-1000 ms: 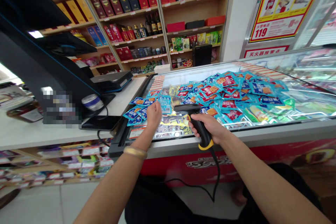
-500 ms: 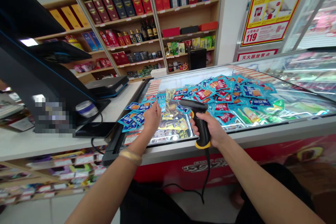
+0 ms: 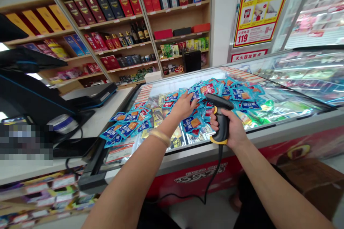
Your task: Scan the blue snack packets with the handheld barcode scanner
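Observation:
My right hand (image 3: 234, 128) is wrapped round the handle of a black and yellow barcode scanner (image 3: 220, 121), its head pointing left and its cord hanging down. Fingers apart, my left hand (image 3: 185, 106) lies at the near left edge of a large heap of blue snack packets (image 3: 240, 94), some with red labels. It seems to touch packets there; the exact contact under the fingers is hidden. A smaller group of the same packets (image 3: 128, 127) lies to the left. Both groups rest on the glass top of a chest freezer (image 3: 247, 136).
To the left stands a counter (image 3: 106, 105) with a dark checkout machine (image 3: 29, 89) and a flat scale (image 3: 94, 94). Shelves of boxed goods (image 3: 120, 23) rise behind. The scanner's cord (image 3: 206, 186) loops below the freezer's front edge. A cardboard box (image 3: 313, 179) sits at lower right.
My left hand has moved right, from beside the smaller group to the large heap, and its fingers have spread. The scanner stays in my right hand. The view has shifted somewhat.

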A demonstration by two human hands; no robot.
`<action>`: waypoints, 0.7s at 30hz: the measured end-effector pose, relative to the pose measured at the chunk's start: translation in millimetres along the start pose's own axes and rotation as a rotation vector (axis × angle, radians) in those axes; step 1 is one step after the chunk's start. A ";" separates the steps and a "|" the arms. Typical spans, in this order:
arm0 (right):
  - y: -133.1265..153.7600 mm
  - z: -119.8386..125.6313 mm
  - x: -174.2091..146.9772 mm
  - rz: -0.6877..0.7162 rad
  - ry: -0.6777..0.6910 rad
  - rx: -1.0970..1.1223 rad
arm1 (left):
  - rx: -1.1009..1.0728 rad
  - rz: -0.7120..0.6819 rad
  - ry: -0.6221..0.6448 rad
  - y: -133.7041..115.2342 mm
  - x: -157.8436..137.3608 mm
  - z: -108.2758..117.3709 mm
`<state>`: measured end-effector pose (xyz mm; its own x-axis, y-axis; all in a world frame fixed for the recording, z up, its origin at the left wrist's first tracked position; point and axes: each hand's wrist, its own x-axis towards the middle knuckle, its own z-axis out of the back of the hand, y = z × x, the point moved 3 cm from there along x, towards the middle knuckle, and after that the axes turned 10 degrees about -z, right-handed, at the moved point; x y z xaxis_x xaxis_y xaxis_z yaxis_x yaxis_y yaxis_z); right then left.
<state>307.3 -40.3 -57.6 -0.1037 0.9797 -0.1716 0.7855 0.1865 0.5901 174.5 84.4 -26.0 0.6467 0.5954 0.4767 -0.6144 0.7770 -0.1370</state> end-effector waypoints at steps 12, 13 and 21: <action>-29.6 -25.9 7.4 -0.048 0.121 0.023 | 0.237 0.389 -0.129 81.6 -75.6 57.5; -37.1 -31.3 9.0 -0.073 0.139 0.014 | 0.291 0.462 -0.107 90.2 -85.4 64.3; -82.4 -56.2 13.7 -0.260 0.143 -0.028 | 0.412 0.900 0.230 124.0 -141.1 86.6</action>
<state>206.9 -38.1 -64.2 -0.3855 0.8989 -0.2081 0.7045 0.4324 0.5628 -32.1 79.0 -35.1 -0.0885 0.9832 0.1599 -0.9959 -0.0845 -0.0318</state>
